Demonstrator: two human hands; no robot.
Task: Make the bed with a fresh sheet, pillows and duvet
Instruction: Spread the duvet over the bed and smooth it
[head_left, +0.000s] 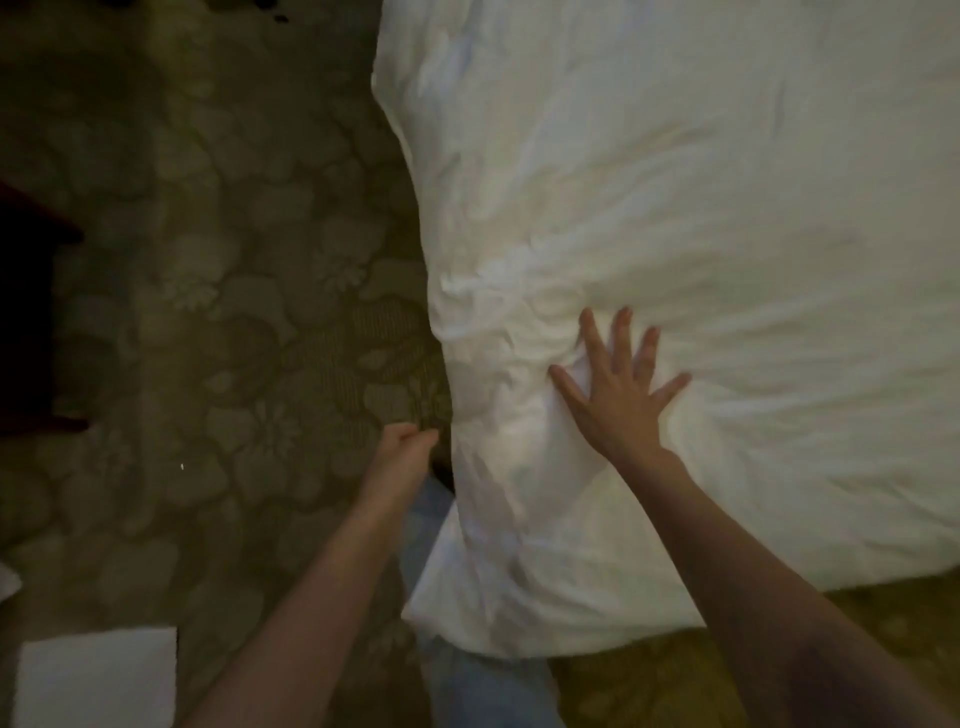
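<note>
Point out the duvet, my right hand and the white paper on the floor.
duvet (701, 182): head view, on its wrinkled top.
right hand (618, 387): head view, on its back.
white paper (98, 675): head view, on its middle.

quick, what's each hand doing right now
Left hand: curled beside the duvet edge; whether it holds anything cannot be told.
Right hand: open, fingers spread on the duvet.

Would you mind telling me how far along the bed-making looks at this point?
Done: the white duvet already covers the bed. In hand: the right hand presses flat with spread fingers near the wrinkled corner, while the left hand is curled beside the duvet's edge, over the carpet. Left: smoothing those creases. Pillows and sheet are not in view, so I cannot judge them.
</note>
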